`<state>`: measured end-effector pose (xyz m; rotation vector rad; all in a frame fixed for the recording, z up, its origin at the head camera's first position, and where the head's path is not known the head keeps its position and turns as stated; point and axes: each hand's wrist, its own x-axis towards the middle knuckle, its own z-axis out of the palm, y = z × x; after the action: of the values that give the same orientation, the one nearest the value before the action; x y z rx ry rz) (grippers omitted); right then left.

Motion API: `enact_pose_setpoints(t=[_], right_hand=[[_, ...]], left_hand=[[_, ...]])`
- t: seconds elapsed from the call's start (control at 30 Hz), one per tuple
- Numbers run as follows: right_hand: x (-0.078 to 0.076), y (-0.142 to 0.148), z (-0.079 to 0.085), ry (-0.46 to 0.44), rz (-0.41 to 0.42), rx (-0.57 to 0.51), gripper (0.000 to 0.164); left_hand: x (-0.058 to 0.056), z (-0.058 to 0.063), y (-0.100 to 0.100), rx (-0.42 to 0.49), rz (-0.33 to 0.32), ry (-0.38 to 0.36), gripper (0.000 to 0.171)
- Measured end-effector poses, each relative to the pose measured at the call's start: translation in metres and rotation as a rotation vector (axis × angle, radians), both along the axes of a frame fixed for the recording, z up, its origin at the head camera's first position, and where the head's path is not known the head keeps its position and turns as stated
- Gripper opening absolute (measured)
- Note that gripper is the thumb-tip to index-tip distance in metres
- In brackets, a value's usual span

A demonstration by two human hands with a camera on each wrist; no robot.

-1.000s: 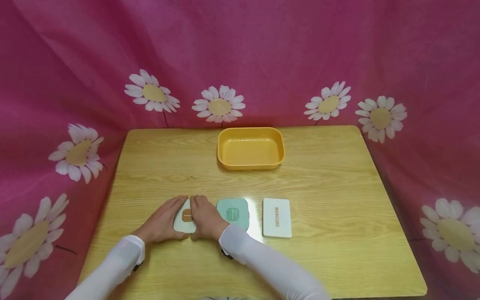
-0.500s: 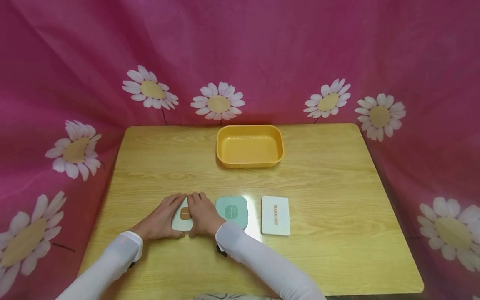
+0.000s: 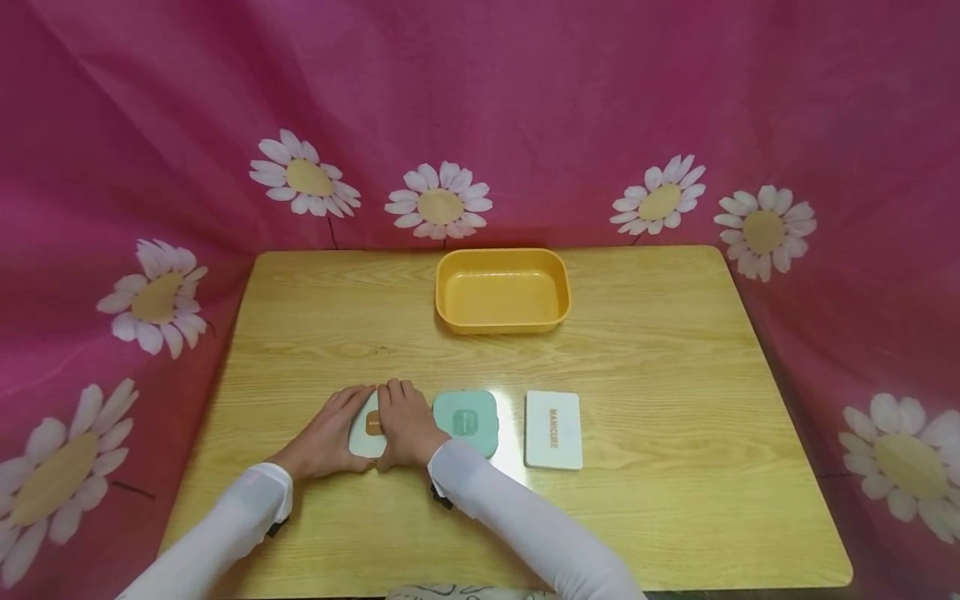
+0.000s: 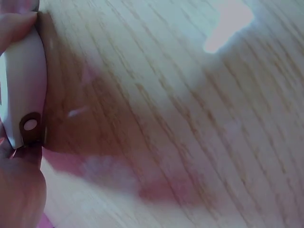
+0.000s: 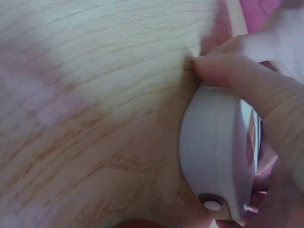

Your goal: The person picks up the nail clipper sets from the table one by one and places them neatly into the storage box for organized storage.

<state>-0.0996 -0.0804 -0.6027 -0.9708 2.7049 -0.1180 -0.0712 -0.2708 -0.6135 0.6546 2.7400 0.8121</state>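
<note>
Both hands are at a small white rounded case (image 3: 367, 435) with a brown label, lying on the left part of the table. My left hand (image 3: 324, 435) grips its left side, thumb at the near edge and fingers at the far edge. From the right, my right hand (image 3: 408, 423) holds it the same way and covers its right part. In the left wrist view, the white case (image 4: 28, 76) shows its side wall and a brown tab with a round pale button. A similar tab appears on the white case (image 5: 209, 137) in the right wrist view.
A mint-green square case (image 3: 467, 423) lies just right of my right hand. Further right is a white rectangular box (image 3: 553, 429) marked MANICURE. A yellow tray (image 3: 502, 325) stands at the back of the wooden table (image 3: 660, 350). Pink flowered cloth (image 3: 555, 100) hangs around.
The head view has shifted slightly. Both hands stay on the white case, the right one covering a little more of it near its front edge.
</note>
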Motion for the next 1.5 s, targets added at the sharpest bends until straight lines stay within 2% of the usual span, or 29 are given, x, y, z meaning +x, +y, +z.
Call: enact_pose_setpoints(t=[0.17, 0.33, 0.5, 0.7, 0.8, 0.93, 1.27, 1.5], right_hand=[[-0.003, -0.001, 0.001, -0.014, -0.003, -0.004, 0.120], [-0.006, 0.006, 0.003, -0.005, 0.029, -0.048, 0.117], [-0.009, 0.016, 0.003, 0.014, 0.058, -0.104, 0.114], [-0.012, 0.024, 0.015, -0.038, 0.072, -0.188, 0.111], [-0.014, 0.030, 0.019, -0.052, 0.068, -0.212, 0.117], [-0.016, 0.042, 0.024, -0.057, 0.069, -0.252, 0.122], [-0.022, 0.067, 0.037, -0.055, 0.052, -0.352, 0.117], [-0.025, 0.086, 0.045, -0.044, 0.023, -0.347, 0.117]], left_hand=[[-0.001, -0.001, 0.001, 0.000, 0.009, -0.002, 0.118], [-0.004, 0.000, 0.001, -0.026, -0.011, 0.023, 0.116], [-0.009, 0.007, 0.004, -0.035, -0.034, 0.019, 0.117], [-0.012, 0.020, 0.006, -0.021, -0.036, -0.001, 0.117], [-0.014, 0.026, 0.009, -0.007, -0.039, -0.010, 0.116], [-0.015, 0.033, 0.015, 0.020, -0.048, 0.004, 0.117], [-0.023, 0.047, 0.032, 0.045, -0.100, 0.044, 0.117], [-0.029, 0.045, 0.053, 0.112, -0.111, 0.031, 0.118]])
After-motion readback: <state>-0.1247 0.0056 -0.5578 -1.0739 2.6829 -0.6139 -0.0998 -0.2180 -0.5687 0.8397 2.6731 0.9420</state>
